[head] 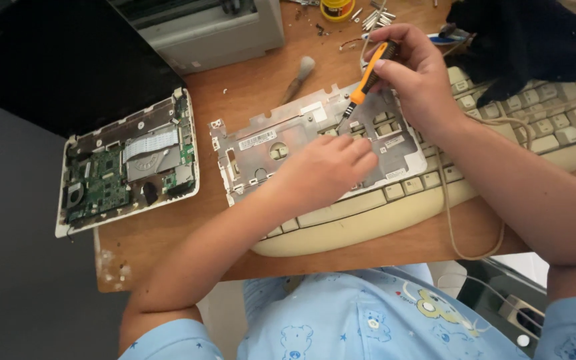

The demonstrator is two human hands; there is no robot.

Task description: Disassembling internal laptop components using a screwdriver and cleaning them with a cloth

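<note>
Right hand grip holding orange screwdriver, left hand flat, grip wide, on metal panel

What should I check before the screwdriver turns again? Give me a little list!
1. Right hand grips the screwdriver: ok.
2. Tip sits in a screw head on the metal plate: cannot tell, too small.
3. Left hand presses the plate down: ok.
4. Plate lies flat: not ok, it rests partly on the keyboard.
5. Open laptop base is away from the hands: ok.
6. Brush is off the plate: ok.
</note>
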